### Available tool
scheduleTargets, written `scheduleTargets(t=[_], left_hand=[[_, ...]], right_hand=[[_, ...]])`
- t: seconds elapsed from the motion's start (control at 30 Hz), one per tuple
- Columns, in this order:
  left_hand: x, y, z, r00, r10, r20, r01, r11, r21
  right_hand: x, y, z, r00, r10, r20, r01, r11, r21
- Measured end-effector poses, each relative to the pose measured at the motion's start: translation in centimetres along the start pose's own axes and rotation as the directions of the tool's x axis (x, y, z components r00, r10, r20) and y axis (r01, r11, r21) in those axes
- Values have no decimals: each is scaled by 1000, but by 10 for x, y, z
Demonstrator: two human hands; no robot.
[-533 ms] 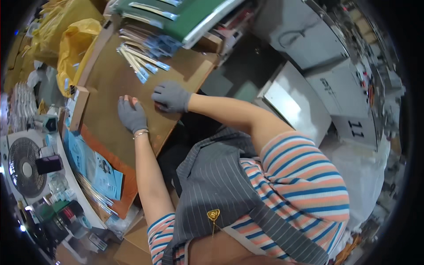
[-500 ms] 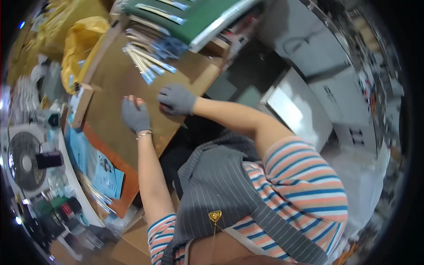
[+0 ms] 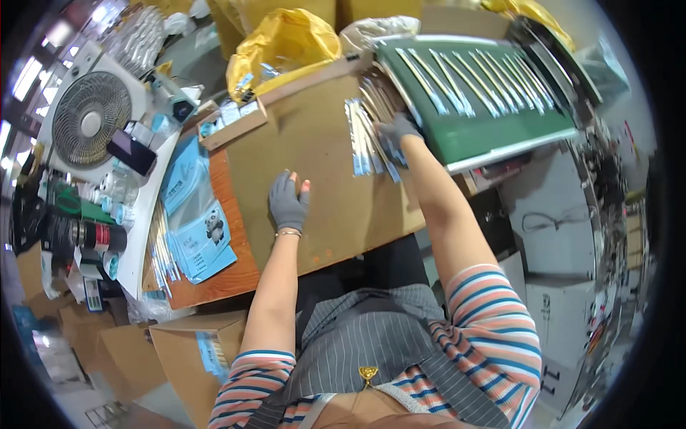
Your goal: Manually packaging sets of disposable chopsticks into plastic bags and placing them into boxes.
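My left hand, in a grey glove with bare fingertips, lies on the brown table mat with its fingers stretched out and nothing in them. My right hand, in a matching glove, reaches to the left edge of a green conveyor belt. It is beside a pile of thin sticks in clear and blue wrappers, partly over it. Its fingers are partly hidden and blurred, so I cannot tell whether they hold anything. More wrapped sticks lie spaced out in a row on the belt.
A yellow bag stands open behind the table, near a small cardboard tray. To the left lie blue printed bags and loose sticks. A fan, a phone and a dark cup occupy the white side surface.
My right hand has gone from the mat, near my left hand, to the stick pile by the belt. My left hand stays flat on the mat. The view has turned, showing more belt.
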State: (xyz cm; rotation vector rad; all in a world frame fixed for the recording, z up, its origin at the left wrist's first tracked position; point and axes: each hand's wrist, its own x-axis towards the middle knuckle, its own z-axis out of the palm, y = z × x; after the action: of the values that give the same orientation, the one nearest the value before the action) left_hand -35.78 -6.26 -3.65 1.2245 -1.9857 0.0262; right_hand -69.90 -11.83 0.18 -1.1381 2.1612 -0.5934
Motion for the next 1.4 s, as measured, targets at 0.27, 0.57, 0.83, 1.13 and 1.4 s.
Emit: scheduleTargets(t=[0.27, 0.57, 0.83, 1.13, 1.4], left_hand=[[-11, -17, 1, 996, -87, 6, 87, 996, -3], [-9, -17, -5, 977, -171, 128, 180, 982, -62], [-2, -7, -4, 980, -151, 133, 163, 983, -85], [-6, -11, -3, 982, -139, 128, 149, 986, -77], [-10, -13, 0, 983, -152, 100, 159, 986, -59]], right_hand=[[-57, -45, 63, 959, -221, -176, 214, 975, -57], [-134, 14, 85, 862, -314, -399, 487, 733, 476], [-188, 64, 75, 642, -599, -479, 696, 717, 36], [-196, 61, 80, 569, -620, -541, 661, 736, -149], [-202, 51, 70, 555, -725, -407, 726, 661, -189]])
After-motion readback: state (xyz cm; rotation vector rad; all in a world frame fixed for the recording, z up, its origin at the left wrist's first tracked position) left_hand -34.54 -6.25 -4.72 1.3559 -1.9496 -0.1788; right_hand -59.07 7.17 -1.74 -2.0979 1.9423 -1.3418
